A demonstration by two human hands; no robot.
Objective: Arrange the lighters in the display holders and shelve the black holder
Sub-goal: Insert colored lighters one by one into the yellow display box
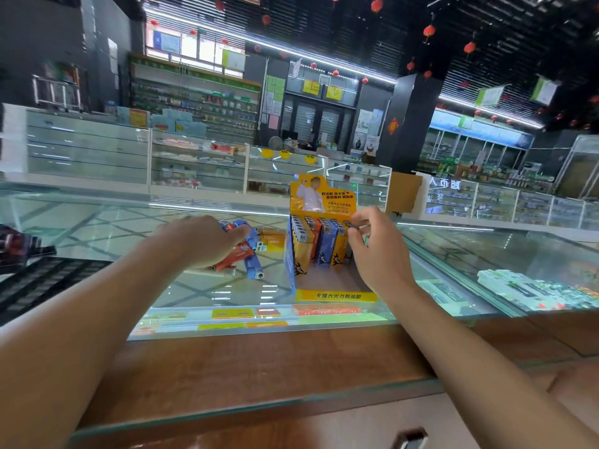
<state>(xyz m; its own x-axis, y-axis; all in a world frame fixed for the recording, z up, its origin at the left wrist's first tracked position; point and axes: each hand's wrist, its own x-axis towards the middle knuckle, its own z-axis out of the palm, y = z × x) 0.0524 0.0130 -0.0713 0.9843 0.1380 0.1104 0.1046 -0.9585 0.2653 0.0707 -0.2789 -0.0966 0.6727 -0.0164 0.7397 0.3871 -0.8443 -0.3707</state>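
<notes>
Across the shop's glass counter lie loose lighters.

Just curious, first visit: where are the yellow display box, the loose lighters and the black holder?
yellow display box [335, 295]: head view, front label strip.
loose lighters [252, 266]: head view, body of the nearest blue one.
black holder [39, 283]: head view, slotted top.

Just below the right hand, the front strip of the yellow display holder is showing black characters reading 卡塔大火力防风机. Above that hand's fingertips, the holder's header card is carrying dark lines that seem to begin 好火机 选卡塔; its smaller lines are coming out too fine to read. Far beyond the right hand, a red diamond sign on the black pillar is bearing what looks like 福. Right of it, a glass panel is displaying large mirrored characters, seemingly 超市入. Signs beyond the left hand are blurring past reading.
</notes>
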